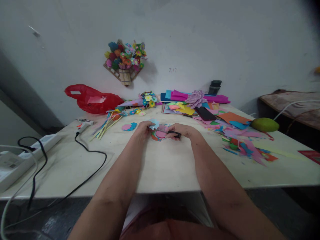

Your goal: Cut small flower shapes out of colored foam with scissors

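Note:
Near the middle of the table, my left hand (143,129) is closed on a light blue piece of paper (154,123). My right hand (180,129) grips black-handled scissors (160,129), whose blades reach left to that piece. Beneath the scissors lie pink and orange paper cutouts (160,134) with small scraps around them. Just left of my left hand, a pink scalloped cutout (126,127) and a blue one (132,126) lie flat on the table. My fingertips are small in view, and the cut edge is partly hidden.
A glue gun (85,125) with a black cord and a white power strip (37,153) are at left. Behind are a red plastic bag (93,100) and paper flowers (149,99). At right lie a phone (205,113), paper scraps (246,150) and a green fruit (265,124).

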Demonstrator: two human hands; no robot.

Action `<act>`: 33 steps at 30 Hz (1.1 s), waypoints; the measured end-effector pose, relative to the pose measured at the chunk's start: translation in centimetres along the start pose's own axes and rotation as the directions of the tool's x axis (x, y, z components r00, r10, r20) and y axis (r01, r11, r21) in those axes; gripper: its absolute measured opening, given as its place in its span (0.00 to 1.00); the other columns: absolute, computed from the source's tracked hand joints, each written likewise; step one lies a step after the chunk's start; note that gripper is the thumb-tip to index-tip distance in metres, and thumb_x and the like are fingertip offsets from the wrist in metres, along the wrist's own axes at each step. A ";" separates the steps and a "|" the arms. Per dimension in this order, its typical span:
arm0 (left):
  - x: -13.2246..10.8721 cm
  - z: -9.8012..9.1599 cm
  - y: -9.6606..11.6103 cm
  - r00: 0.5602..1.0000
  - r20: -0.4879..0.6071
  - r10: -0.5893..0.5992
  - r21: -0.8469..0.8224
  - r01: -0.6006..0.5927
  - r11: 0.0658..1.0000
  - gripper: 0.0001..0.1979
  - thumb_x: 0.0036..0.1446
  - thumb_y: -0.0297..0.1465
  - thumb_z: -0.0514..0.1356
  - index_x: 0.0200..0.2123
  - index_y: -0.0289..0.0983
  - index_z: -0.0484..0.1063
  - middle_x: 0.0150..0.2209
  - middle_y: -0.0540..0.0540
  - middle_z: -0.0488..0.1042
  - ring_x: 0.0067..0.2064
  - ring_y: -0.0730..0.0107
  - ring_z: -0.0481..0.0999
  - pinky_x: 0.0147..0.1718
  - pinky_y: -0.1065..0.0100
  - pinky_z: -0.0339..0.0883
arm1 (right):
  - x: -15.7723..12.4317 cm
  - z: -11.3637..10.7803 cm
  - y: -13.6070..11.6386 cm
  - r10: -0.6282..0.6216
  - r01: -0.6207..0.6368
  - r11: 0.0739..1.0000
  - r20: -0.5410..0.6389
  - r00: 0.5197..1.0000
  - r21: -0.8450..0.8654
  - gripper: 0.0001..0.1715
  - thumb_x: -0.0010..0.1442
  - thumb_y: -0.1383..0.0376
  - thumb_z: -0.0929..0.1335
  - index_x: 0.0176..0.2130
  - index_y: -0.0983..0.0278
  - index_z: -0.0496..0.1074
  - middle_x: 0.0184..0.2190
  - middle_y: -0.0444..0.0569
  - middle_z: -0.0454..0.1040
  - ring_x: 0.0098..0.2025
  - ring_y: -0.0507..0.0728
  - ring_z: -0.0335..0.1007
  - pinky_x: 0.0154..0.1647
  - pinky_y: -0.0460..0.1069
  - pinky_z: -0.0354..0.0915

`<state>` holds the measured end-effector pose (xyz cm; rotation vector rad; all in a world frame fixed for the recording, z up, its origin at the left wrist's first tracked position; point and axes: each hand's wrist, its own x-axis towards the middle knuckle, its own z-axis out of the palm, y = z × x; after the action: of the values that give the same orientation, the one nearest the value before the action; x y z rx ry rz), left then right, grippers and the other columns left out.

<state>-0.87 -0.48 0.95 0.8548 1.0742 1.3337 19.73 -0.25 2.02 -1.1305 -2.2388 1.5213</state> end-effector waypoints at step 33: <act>-0.1 0.0 -0.1 1.000 -0.007 -0.021 0.032 0.021 0.999 0.04 0.35 0.21 0.59 0.19 0.34 0.67 0.17 0.48 0.66 0.22 0.69 0.69 0.23 0.67 0.70 | 0.0 0.6 -0.7 0.020 -0.022 0.999 -0.042 0.999 -0.036 0.15 0.49 0.57 0.70 0.28 0.67 0.67 0.15 0.40 0.65 0.14 0.45 0.58 0.15 0.42 0.54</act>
<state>-0.88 -0.56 0.89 0.8613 1.1097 1.3054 19.09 -0.81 2.41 -1.1890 -2.2432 1.4560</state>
